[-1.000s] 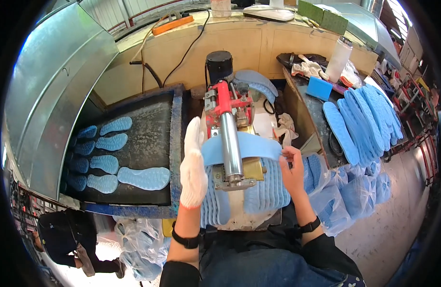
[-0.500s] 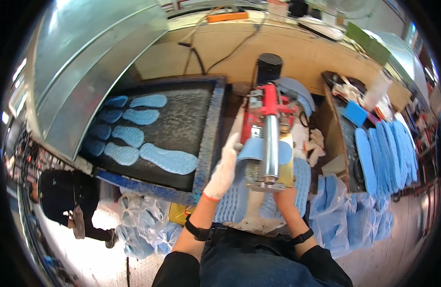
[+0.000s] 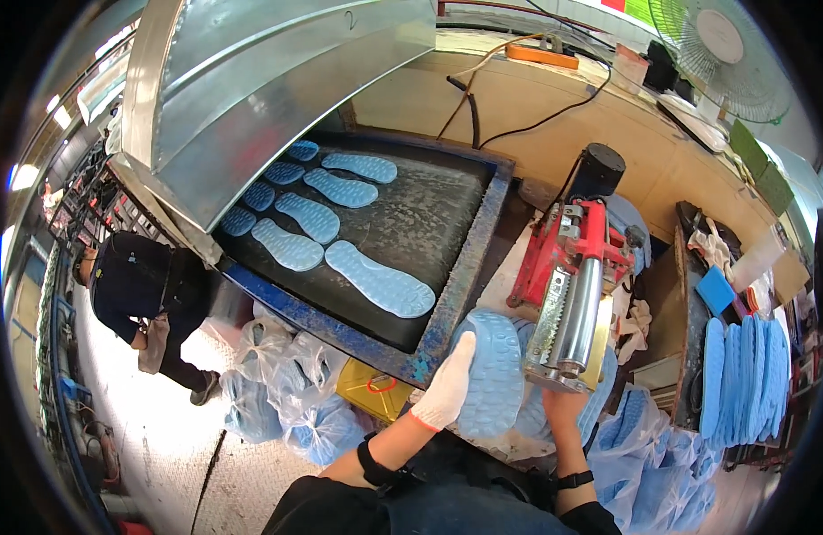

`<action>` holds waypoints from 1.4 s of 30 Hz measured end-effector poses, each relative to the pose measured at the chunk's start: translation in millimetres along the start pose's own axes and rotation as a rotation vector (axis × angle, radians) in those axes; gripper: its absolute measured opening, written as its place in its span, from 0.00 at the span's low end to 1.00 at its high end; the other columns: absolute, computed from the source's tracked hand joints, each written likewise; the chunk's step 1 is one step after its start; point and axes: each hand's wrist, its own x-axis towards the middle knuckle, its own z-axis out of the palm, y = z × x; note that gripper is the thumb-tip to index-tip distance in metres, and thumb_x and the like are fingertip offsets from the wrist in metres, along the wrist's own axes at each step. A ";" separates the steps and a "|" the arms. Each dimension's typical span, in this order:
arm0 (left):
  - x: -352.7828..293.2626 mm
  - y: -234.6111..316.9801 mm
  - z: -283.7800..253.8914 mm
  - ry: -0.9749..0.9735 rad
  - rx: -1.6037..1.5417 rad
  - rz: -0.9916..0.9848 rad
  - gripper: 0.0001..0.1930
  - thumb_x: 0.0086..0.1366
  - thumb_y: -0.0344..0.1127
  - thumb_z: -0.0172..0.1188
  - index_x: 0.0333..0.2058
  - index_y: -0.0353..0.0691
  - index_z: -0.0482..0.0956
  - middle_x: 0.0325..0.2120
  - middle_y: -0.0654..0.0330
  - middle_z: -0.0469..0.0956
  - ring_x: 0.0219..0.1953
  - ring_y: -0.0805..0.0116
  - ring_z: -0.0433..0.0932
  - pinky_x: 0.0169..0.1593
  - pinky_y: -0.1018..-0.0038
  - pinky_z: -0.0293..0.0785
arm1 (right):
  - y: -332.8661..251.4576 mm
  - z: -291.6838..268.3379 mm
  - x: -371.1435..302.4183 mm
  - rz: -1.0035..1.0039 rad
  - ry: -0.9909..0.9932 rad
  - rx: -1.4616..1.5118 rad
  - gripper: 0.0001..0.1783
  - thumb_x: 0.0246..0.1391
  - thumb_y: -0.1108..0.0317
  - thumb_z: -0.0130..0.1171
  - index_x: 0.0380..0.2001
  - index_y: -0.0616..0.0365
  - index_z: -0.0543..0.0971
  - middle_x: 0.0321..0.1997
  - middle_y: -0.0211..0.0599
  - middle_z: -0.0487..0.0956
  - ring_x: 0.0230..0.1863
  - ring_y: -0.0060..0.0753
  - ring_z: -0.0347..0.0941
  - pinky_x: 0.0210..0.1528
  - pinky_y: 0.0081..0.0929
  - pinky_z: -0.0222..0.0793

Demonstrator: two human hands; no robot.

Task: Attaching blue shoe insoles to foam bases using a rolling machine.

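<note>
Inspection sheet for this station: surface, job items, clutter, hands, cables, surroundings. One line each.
Surface: dark tray, scuffed.
Job items: blue insoles on tray, beside the roller and on side table.
Clutter: blue block, bottle on side table.
Left hand: gloved, touching the edge of an insole; grip unclear.
Right hand: bare, below roller's near end; fingers hidden.
Cables: black cables by rear panel; orange power strip.
Surroundings: person at left, clear bags on floor, fan upper right.
</note>
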 end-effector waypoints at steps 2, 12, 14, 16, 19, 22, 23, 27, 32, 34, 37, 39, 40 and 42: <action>-2.7 14.8 1.1 0.161 -0.294 -0.139 0.32 0.74 0.57 0.38 0.60 0.35 0.68 0.54 0.59 0.73 0.55 0.69 0.71 0.62 0.71 0.65 | -5.5 -3.2 3.0 -0.030 0.041 -0.024 0.18 0.40 0.58 0.66 0.38 0.50 0.81 0.35 0.41 0.82 0.36 0.52 0.79 0.36 0.46 0.74; 147.8 68.4 -131.3 0.222 0.402 0.484 0.22 0.76 0.46 0.32 0.50 0.34 0.69 0.49 0.55 0.75 0.54 0.58 0.72 0.61 0.64 0.66 | -15.1 -5.1 5.6 0.019 -0.082 -0.019 0.23 0.44 0.60 0.64 0.45 0.56 0.78 0.42 0.45 0.80 0.43 0.54 0.77 0.40 0.46 0.74; 167.1 90.5 -125.0 0.181 -0.121 0.349 0.24 0.76 0.48 0.33 0.51 0.34 0.68 0.51 0.54 0.75 0.56 0.58 0.71 0.62 0.64 0.64 | -10.6 -7.2 4.9 0.030 -0.003 -0.065 0.20 0.41 0.56 0.68 0.38 0.54 0.80 0.32 0.43 0.81 0.33 0.53 0.78 0.34 0.48 0.74; 174.9 94.1 -124.3 0.145 -0.635 0.189 0.26 0.75 0.51 0.33 0.52 0.33 0.68 0.52 0.53 0.75 0.57 0.58 0.69 0.63 0.65 0.62 | -2.0 -7.6 0.4 0.061 -0.051 -0.067 0.22 0.42 0.59 0.67 0.41 0.55 0.79 0.36 0.43 0.80 0.36 0.53 0.78 0.35 0.46 0.73; 175.8 87.2 -138.8 0.744 1.263 0.408 0.26 0.70 0.37 0.46 0.62 0.29 0.59 0.53 0.46 0.73 0.54 0.57 0.74 0.57 0.68 0.69 | 5.6 -3.9 -1.0 0.006 -0.033 -0.030 0.23 0.42 0.62 0.66 0.44 0.56 0.78 0.39 0.43 0.80 0.38 0.53 0.78 0.36 0.45 0.73; 169.8 104.8 -137.6 0.633 0.460 0.321 0.33 0.65 0.32 0.52 0.66 0.30 0.52 0.53 0.46 0.72 0.51 0.56 0.75 0.55 0.68 0.71 | -2.9 -8.0 2.8 -0.096 0.055 0.002 0.21 0.41 0.63 0.66 0.41 0.55 0.79 0.38 0.42 0.80 0.37 0.52 0.77 0.35 0.44 0.73; 162.8 113.4 -144.9 0.532 0.127 0.218 0.33 0.66 0.36 0.53 0.66 0.33 0.53 0.54 0.49 0.71 0.52 0.56 0.75 0.55 0.64 0.71 | -11.7 -11.9 5.8 -0.128 0.076 0.008 0.19 0.41 0.63 0.66 0.39 0.55 0.79 0.38 0.42 0.80 0.37 0.52 0.77 0.35 0.44 0.73; 123.0 114.2 -109.4 0.806 0.197 0.379 0.33 0.70 0.51 0.49 0.64 0.33 0.59 0.55 0.48 0.70 0.59 0.57 0.68 0.59 0.64 0.66 | -27.4 -30.4 16.0 -0.147 0.075 -0.018 0.15 0.40 0.65 0.66 0.35 0.52 0.81 0.35 0.40 0.80 0.35 0.51 0.78 0.34 0.45 0.73; 64.3 74.3 -44.5 0.428 -0.097 0.613 0.19 0.71 0.40 0.50 0.56 0.36 0.69 0.43 0.53 0.76 0.39 0.63 0.79 0.44 0.69 0.76 | 13.2 -15.9 2.2 0.150 -0.052 0.105 0.11 0.43 0.64 0.63 0.33 0.51 0.82 0.33 0.40 0.82 0.30 0.57 0.77 0.32 0.45 0.73; 33.2 58.1 -38.4 0.374 0.016 0.571 0.17 0.72 0.41 0.49 0.50 0.34 0.74 0.33 0.54 0.79 0.30 0.64 0.80 0.37 0.71 0.77 | 21.7 -16.9 0.5 0.302 -0.200 0.172 0.13 0.47 0.69 0.60 0.39 0.56 0.80 0.39 0.40 0.82 0.38 0.49 0.79 0.39 0.39 0.73; 3.5 35.7 -48.5 0.367 0.091 0.524 0.17 0.73 0.41 0.46 0.47 0.32 0.75 0.30 0.54 0.81 0.27 0.66 0.80 0.33 0.72 0.77 | 8.1 -30.6 11.4 0.819 -0.100 1.182 0.19 0.60 0.74 0.53 0.54 0.62 0.72 0.50 0.33 0.77 0.52 0.24 0.69 0.55 0.24 0.62; -3.7 32.3 -42.2 0.340 0.093 0.496 0.17 0.73 0.41 0.46 0.47 0.32 0.75 0.30 0.54 0.81 0.27 0.66 0.80 0.33 0.72 0.77 | 0.2 -62.7 25.7 0.718 -0.007 1.098 0.20 0.60 0.73 0.53 0.55 0.63 0.72 0.48 0.33 0.77 0.50 0.24 0.69 0.54 0.24 0.63; -5.6 32.7 -34.0 0.328 0.108 0.510 0.17 0.72 0.41 0.47 0.46 0.33 0.76 0.29 0.54 0.80 0.27 0.66 0.79 0.32 0.72 0.77 | 3.1 -72.0 31.1 0.608 0.062 1.014 0.21 0.61 0.72 0.53 0.57 0.64 0.71 0.46 0.32 0.77 0.48 0.24 0.69 0.53 0.24 0.63; -5.7 32.3 -22.5 0.309 0.123 0.524 0.16 0.71 0.41 0.48 0.46 0.33 0.76 0.28 0.55 0.80 0.26 0.66 0.79 0.32 0.72 0.76 | 14.0 -88.6 41.2 0.509 0.185 0.858 0.22 0.58 0.76 0.53 0.57 0.60 0.72 0.45 0.33 0.75 0.45 0.26 0.69 0.50 0.25 0.64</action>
